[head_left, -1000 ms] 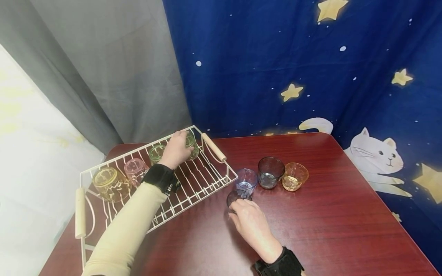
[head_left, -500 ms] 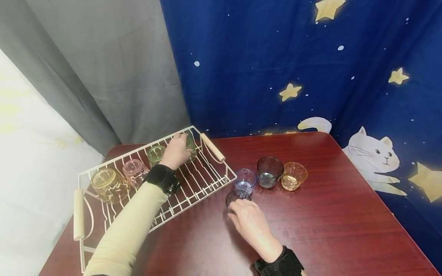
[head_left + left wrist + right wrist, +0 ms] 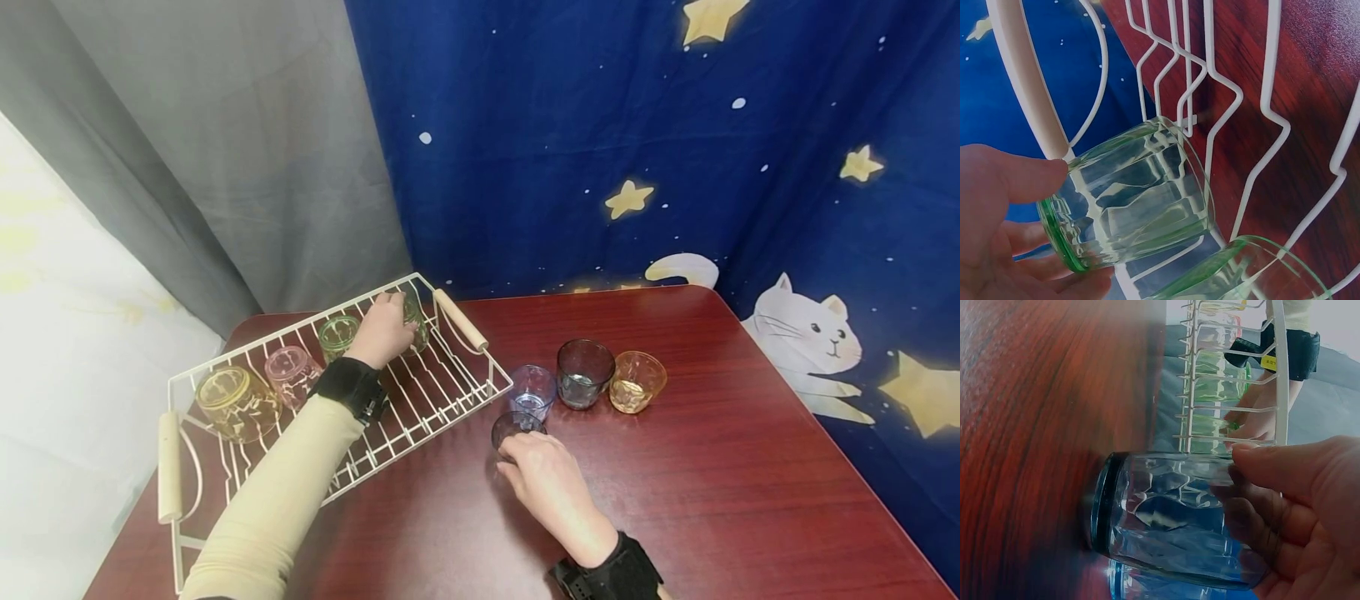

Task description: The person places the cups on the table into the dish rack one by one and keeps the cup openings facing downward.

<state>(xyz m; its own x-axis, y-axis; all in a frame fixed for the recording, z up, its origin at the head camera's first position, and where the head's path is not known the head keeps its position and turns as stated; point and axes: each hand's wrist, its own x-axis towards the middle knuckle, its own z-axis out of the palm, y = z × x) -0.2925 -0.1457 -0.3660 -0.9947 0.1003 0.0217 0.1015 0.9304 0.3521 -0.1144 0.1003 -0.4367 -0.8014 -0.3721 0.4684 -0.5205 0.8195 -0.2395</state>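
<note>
1. Currently, the left hand [image 3: 382, 331] grips the base of a green glass [image 3: 1129, 200] between thumb and fingers, spread only as wide as the glass.
2. That glass is mouth down at the far right corner of the white rack [image 3: 170, 467]; whether its rim touches the wires is unclear.
3. Leftward in the rack come a second green glass [image 3: 339, 336], a pink glass [image 3: 291, 371] and a yellow glass [image 3: 240, 408].
4. The right hand [image 3: 547, 479] holds an upright dark glass [image 3: 1166, 519] near its rim, thumb and fingers closed on it.
5. This glass is just in front of a blue glass [image 3: 534, 390]; contact with the table [image 3: 712, 500] cannot be told.
6. Further right stand a second dark glass [image 3: 585, 375] and an amber glass [image 3: 637, 382].
</note>
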